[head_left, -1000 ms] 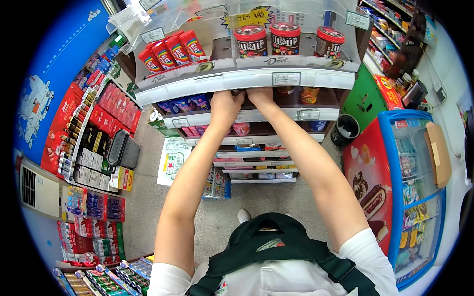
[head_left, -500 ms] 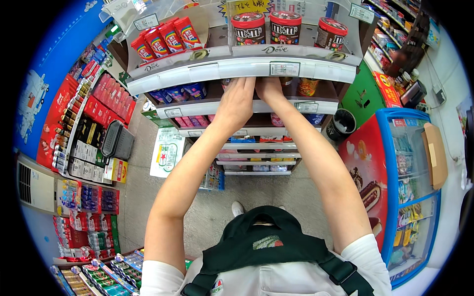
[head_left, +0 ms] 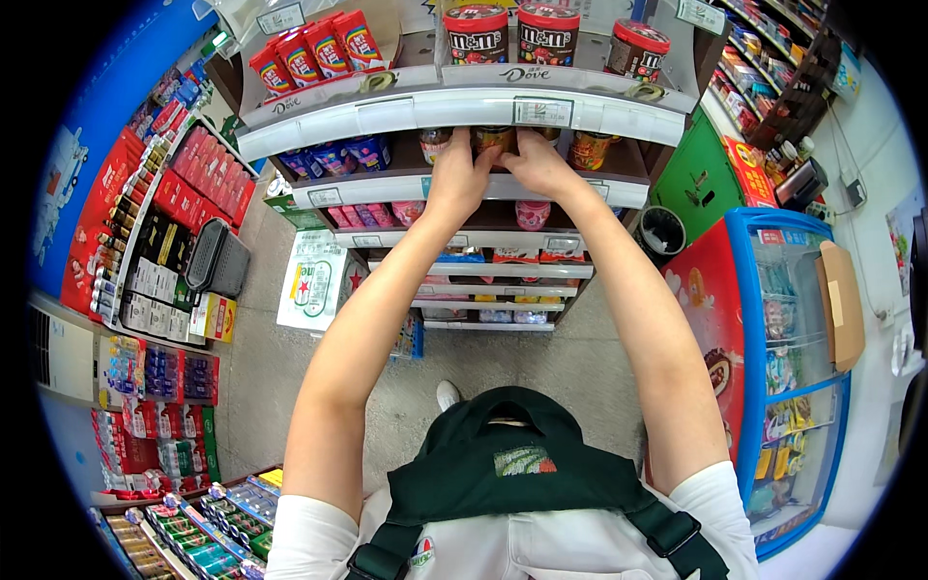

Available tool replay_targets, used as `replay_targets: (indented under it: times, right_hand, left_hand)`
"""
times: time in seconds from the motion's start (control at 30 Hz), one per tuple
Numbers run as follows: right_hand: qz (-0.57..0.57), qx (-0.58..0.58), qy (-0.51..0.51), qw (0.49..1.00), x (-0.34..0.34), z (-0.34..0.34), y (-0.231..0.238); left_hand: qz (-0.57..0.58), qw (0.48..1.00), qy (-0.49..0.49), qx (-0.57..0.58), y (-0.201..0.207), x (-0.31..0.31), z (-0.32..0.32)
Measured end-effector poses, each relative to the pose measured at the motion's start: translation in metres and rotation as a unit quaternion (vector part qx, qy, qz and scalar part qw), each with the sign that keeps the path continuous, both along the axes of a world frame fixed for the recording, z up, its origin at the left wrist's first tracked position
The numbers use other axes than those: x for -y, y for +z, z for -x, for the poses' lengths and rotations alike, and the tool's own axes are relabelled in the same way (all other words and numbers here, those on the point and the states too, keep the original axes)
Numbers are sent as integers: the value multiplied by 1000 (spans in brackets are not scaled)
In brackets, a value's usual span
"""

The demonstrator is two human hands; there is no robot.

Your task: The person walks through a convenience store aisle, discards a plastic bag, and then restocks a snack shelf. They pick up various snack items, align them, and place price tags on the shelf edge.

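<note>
On the second shelf, a small round orange-brown tub [head_left: 493,138] stands between my two hands. My left hand [head_left: 460,176] has its fingers along the tub's left side and its thumb across the front. From the right, my right hand [head_left: 536,166] closes round the other side, with the thumbs almost meeting. Some fingertips are hidden under the upper shelf's edge. A jar [head_left: 434,145] stands just left of my left hand. Farther right on that shelf sits an orange tub [head_left: 589,151], and blue packs [head_left: 336,159] line the left end.
Above, brown tubs with red lids [head_left: 548,37] and red packets [head_left: 331,48] stand behind a white shelf edge [head_left: 387,114]. Pink packs [head_left: 362,216] fill the shelf below. A freezer [head_left: 749,387] and a black bin [head_left: 660,235] flank the right; a grey basket [head_left: 217,259] lies left.
My hands have drawn slightly outward from deeper in the shelf, and the tub between them now shows. My view has shifted a little, so more of the second shelf is visible.
</note>
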State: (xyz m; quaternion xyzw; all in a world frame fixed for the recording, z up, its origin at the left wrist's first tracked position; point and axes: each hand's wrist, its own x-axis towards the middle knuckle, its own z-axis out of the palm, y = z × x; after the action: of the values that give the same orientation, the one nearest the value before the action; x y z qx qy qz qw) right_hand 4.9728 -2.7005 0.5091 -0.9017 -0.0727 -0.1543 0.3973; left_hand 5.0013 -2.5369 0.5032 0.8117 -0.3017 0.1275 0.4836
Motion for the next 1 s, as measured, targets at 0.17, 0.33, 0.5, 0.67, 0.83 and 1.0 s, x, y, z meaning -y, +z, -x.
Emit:
replay_targets:
  times: [0.17,0.33,0.5,0.67,0.83,1.0]
  right_hand:
    - [21,61,-45,997,-11,22,-3]
    - [-21,125,-105,986,-10,65,-13]
    - [-201,102,-105,969,6,77,-18]
    - [-499,20,-6,867,0,59,6]
    - [-449,52,-87,887,-5,21,5]
    - [-374,21,-49,926,9,10,1]
  left_hand:
    - [-21,996,65,62,-3,4,6]
    - [46,984,93,143,4,5,50]
    - [86,994,-37,61,-8,24,78]
    - [122,990,-28,68,-18,65,58]
    - [88,994,-71,-10,-16,89,14]
    - [50,995,-68,-61,-19,94,-16]
